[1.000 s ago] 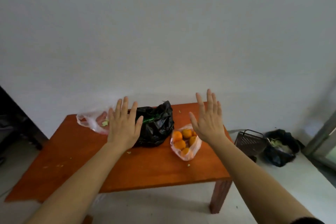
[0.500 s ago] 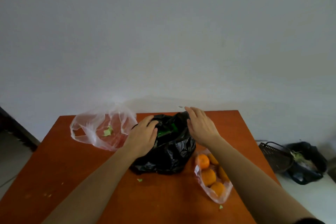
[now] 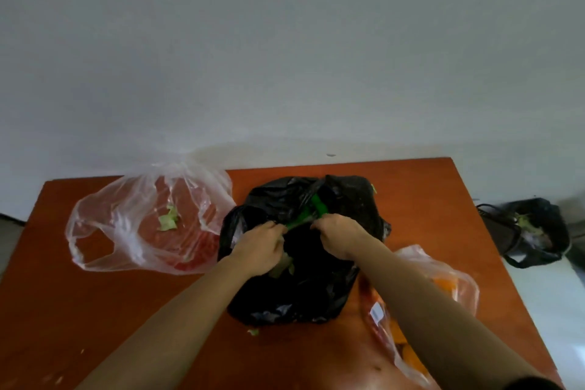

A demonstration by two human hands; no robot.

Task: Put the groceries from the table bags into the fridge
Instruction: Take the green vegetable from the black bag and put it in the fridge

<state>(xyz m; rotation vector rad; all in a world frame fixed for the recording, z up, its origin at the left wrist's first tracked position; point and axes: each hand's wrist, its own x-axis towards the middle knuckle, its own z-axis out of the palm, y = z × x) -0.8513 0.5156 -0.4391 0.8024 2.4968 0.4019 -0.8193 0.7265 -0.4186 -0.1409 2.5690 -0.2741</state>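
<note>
A black plastic bag (image 3: 304, 291) lies in the middle of the orange-brown table (image 3: 95, 310). My left hand (image 3: 258, 248) grips its opening on the left and my right hand (image 3: 340, 236) grips it on the right. A green vegetable (image 3: 311, 209) shows in the gap between them. A clear bag (image 3: 142, 218) with a scrap of green leaf lies open at the left. A clear bag of oranges (image 3: 443, 288) lies at the right, partly hidden under my right forearm.
A plain white wall stands right behind the table. On the floor at the right sit a dark basket (image 3: 497, 231) and a black bag of scraps (image 3: 538, 228). Small green bits (image 3: 253, 331) lie on the table near the black bag.
I have come closer to the table and look more steeply down. Both hands dropped from raised and open onto the black bag, then curled into its opening.
</note>
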